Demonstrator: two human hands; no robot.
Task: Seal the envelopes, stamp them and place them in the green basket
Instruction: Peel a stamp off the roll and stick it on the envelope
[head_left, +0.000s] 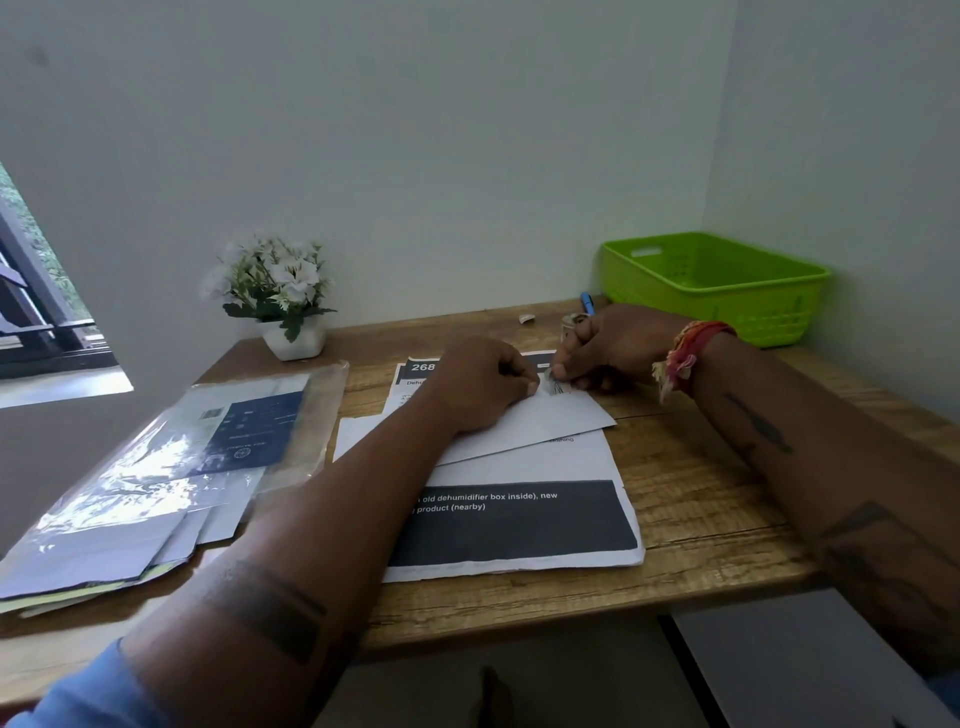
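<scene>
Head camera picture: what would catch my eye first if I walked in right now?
Probably the bright green basket at the table's far right corner, against the wall. Next, the two hands meeting mid-table: the left hand and right hand pinch at a small stamp on a white envelope lying over printed sheets. A pot of white flowers stands at the far left.

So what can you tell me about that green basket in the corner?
The green basket is bright lime plastic, rectangular, with perforated walls and a handle slot in its far end. It sits upright at the desk's far right corner, near both walls. From this angle nothing shows inside. Neither hand touches it; the right hand works just in front.
</scene>
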